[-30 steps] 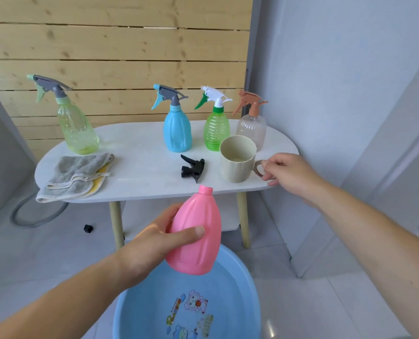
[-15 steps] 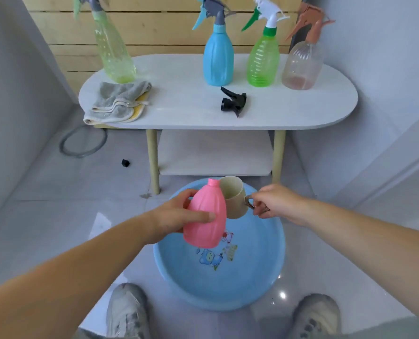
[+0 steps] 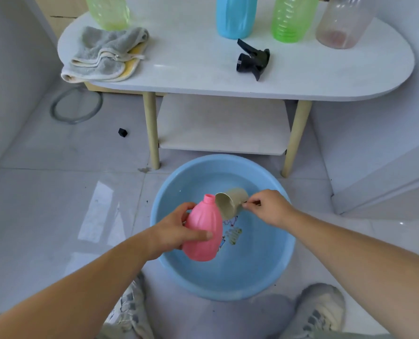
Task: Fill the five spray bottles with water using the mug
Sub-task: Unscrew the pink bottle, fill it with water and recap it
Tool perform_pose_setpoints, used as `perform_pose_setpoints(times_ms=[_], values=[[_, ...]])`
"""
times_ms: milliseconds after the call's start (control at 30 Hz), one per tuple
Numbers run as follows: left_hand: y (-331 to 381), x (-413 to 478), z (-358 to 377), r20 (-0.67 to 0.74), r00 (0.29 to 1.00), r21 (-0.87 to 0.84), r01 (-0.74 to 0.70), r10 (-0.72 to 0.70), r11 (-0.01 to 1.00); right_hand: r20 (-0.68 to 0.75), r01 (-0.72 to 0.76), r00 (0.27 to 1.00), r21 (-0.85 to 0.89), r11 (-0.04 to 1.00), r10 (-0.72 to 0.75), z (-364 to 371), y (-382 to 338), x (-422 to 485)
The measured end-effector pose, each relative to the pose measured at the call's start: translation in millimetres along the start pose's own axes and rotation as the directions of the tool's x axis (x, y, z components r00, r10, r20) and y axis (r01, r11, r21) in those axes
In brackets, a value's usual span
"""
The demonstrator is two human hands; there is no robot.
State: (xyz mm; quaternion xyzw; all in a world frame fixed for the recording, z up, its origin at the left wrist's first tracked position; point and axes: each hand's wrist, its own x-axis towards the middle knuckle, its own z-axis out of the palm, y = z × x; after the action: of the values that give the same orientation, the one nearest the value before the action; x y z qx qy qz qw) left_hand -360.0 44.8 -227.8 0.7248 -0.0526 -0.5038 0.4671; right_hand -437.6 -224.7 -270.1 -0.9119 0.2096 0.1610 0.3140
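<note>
My left hand (image 3: 173, 231) grips a pink bottle (image 3: 203, 231) with no spray head, held upright over a blue basin (image 3: 264, 272) of water on the floor. My right hand (image 3: 268, 206) holds the beige mug (image 3: 231, 200) by its handle, tipped on its side with the mouth toward the bottle's neck. The black spray head (image 3: 252, 60) lies on the white table (image 3: 198, 69). A pale green bottle (image 3: 108, 11), a blue bottle (image 3: 236, 15), a bright green bottle (image 3: 292, 18) and a clear bottle (image 3: 344, 23) stand along the table's back; their tops are cut off.
A grey cloth on a yellow one (image 3: 105, 55) lies at the table's left end. Under the table is a low shelf (image 3: 223, 128). A hose loop (image 3: 76, 108) and a small black cap (image 3: 122, 132) lie on the tiled floor. My shoes (image 3: 318, 311) flank the basin.
My right hand took the mug off the table and brought it down over the basin beside the pink bottle, tipping it. The view dropped toward the floor.
</note>
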Motion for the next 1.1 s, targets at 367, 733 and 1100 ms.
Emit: perform_pose_setpoints(times_ms=[367, 733, 1100], values=[[-15.6, 14.8, -0.5, 0.002, 0.999, -0.069, 0.044, -0.044, 0.997, 0.091, 0.237, 0.971, -0.200, 0.951, -0.223, 5.1, 8.2, 44.1], [-25.6, 27.1, -2.5, 0.008, 0.997, -0.105, 0.081, -0.080, 0.991, 0.121, 0.286, 0.958, -0.307, 0.908, -0.260, 18.6, 14.7, 61.0], [-24.4, 26.2, -3.1, 0.000, 0.996, -0.114, 0.084, -0.085, 0.990, 0.138, 0.283, 0.958, -0.335, 0.899, -0.251, 26.9, 18.2, 61.5]])
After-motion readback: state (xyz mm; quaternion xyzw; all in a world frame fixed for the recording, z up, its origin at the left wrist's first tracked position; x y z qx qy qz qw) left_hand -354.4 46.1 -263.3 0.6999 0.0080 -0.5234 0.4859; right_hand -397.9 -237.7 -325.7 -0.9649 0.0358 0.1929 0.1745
